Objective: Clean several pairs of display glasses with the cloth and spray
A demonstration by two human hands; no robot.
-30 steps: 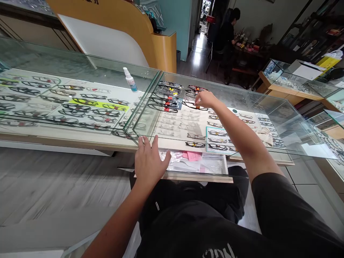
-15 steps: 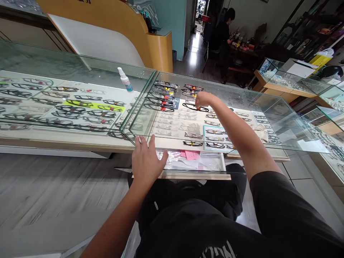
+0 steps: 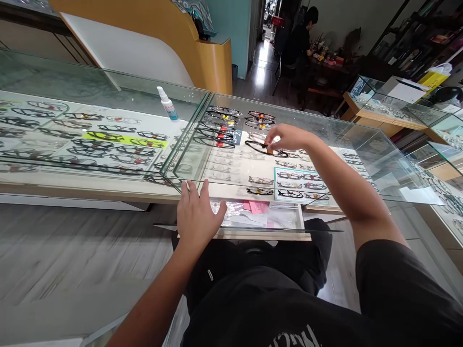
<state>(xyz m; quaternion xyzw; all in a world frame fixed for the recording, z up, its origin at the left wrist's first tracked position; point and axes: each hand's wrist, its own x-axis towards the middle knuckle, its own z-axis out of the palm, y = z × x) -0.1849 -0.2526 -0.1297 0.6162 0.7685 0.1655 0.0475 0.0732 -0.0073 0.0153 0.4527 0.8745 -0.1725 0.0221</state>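
Observation:
My right hand (image 3: 289, 137) reaches into the glass display case (image 3: 224, 183), fingers pinched at the middle of a dark pair of eyeglasses (image 3: 253, 146) with an orange tag. Pairs of eyeglasses (image 3: 260, 115) lie just behind it, and a column of dark eyeglasses (image 3: 215, 142) with red and yellow tags lies to its left. My left hand (image 3: 198, 217) rests open, fingers spread, at the case's front edge beside a pulled-out drawer (image 3: 302, 217). Pink paper (image 3: 258, 207) and clear plastic packets show in the drawer.
A white spray bottle (image 3: 168, 104) stands on the left-hand case, which holds several rows of eyeglasses. A glass pane (image 3: 325, 231) sticks out over the drawer near my lap. Another person (image 3: 300, 43) sits at a table in the back. More display cases stand at right.
My right hand has shifted slightly right and its forearm has swung outward. The eyeglasses at its fingers have tilted and moved a little rightward. My left hand has stayed in place.

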